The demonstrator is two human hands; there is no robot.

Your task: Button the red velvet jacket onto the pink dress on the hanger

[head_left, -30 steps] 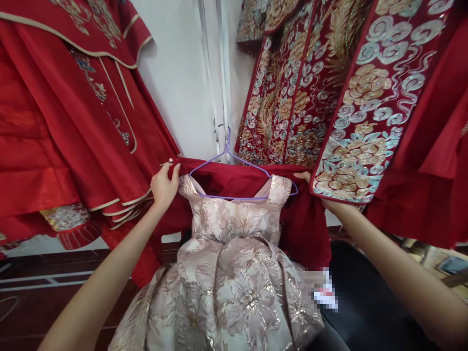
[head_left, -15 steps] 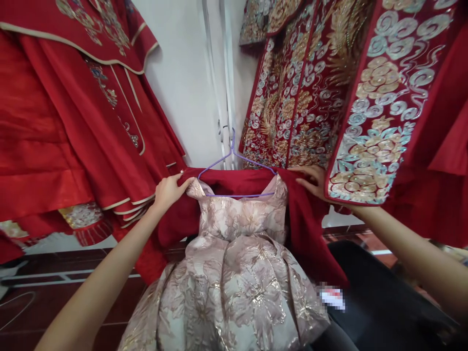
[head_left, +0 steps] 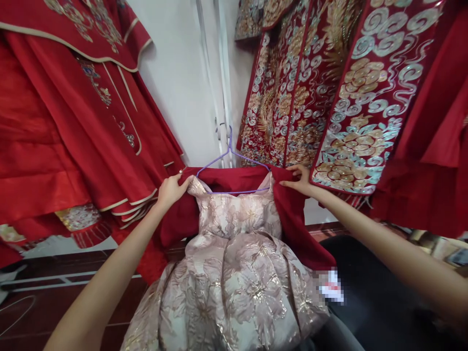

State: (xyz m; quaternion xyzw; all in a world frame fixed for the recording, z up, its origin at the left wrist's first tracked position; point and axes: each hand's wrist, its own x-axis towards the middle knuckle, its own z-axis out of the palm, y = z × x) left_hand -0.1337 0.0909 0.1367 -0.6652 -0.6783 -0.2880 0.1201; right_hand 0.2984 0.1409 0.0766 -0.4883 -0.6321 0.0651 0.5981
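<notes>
Pale pink brocade dress with metallic gold flowers (head_left: 237,273) hangs from a thin purple hanger (head_left: 230,147), bodice up, skirt spreading wide below. The hanger's hook rises above the dress in front of white metal poles (head_left: 223,63); cannot tell what it catches on. Plain deep-red cloth garment (head_left: 292,219) lies behind the dress's neckline and over its right shoulder, hanging down past the dress's right side. Left hand (head_left: 171,190) at the dress's left shoulder: grip closed, red cloth between thumb and fingers, thumb tip right by the strap. Right hand (head_left: 302,181) just beyond the dress's right shoulder: thumb and forefinger parted, both touching the red cloth; how firmly the grip has it, cannot tell. Above and right of the dress, a red panel with silver scrolls and gold blossoms (head_left: 358,141) hangs over the right wrist. Left of the dress, red clothing edged in cream piping (head_left: 109,146). Low on the dress's right, a smooth black object (head_left: 380,282), its kind unclear, and a pixelated white-and-red patch (head_left: 332,288) by the skirt's edge.
</notes>
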